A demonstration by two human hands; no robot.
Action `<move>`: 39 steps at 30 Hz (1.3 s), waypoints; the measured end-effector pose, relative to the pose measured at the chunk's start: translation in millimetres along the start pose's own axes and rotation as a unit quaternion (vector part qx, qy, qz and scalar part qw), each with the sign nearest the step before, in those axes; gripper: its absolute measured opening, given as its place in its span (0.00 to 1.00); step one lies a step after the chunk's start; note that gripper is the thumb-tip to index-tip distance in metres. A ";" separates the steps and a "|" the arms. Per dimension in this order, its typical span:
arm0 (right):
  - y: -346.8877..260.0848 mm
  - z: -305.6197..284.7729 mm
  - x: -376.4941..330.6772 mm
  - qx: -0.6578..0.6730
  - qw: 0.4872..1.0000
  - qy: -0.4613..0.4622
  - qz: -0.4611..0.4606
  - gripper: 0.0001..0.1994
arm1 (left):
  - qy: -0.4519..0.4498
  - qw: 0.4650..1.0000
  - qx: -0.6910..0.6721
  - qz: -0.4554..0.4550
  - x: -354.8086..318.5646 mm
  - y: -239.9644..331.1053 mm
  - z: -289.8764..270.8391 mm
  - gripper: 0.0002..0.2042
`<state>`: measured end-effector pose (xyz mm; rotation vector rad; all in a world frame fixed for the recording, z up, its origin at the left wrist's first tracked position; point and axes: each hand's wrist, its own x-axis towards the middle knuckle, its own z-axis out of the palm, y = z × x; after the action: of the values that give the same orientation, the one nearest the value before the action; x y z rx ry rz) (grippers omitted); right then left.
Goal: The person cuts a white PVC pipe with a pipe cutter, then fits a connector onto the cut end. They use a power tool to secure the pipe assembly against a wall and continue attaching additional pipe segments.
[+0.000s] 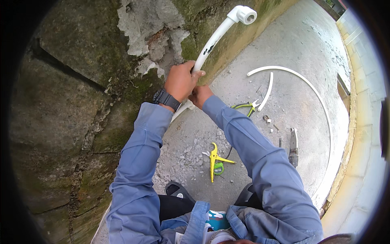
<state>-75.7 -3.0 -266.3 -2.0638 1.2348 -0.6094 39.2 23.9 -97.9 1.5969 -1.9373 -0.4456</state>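
Note:
A white plastic pipe [213,42] stands up along the wall, with a white elbow fitting [243,15] on its upper end. My left hand [181,82], with a dark watch at the wrist, is wrapped round this pipe below its black-marked stretch. Just under it, my right hand [200,96] is closed round the lower part of the pipe; some of its fingers are hidden. Below both hands a white pipe piece [185,108] shows against the wall's foot, partly covered by my left wrist. How it joins the upper pipe is hidden.
Mossy stone wall [61,110] fills the left. On the concrete floor lie yellow pipe cutters [213,160], a green tape measure [218,168], green-handled pliers [245,106], a short white pipe [267,91], a long curved pipe [321,95], a dark-handled blade tool [293,148] and rubble [185,158].

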 end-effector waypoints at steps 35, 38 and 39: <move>58.9 47.6 31.1 -0.007 0.995 0.011 -0.095 0.14 | 0.028 0.999 0.022 -0.035 0.6 -3.6 -1.7 0.18; 49.2 18.2 18.6 -0.063 0.994 0.026 -0.089 0.14 | 0.027 0.999 0.008 -0.021 4.2 6.3 2.7 0.17; 46.4 11.8 18.0 -0.072 0.993 0.027 -0.088 0.14 | 0.030 0.999 0.008 -0.015 8.6 7.4 2.3 0.17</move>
<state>-87.1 -31.7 -307.1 -2.3080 1.1655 -0.6779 31.0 17.0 -93.4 1.6342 -1.8798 -0.3910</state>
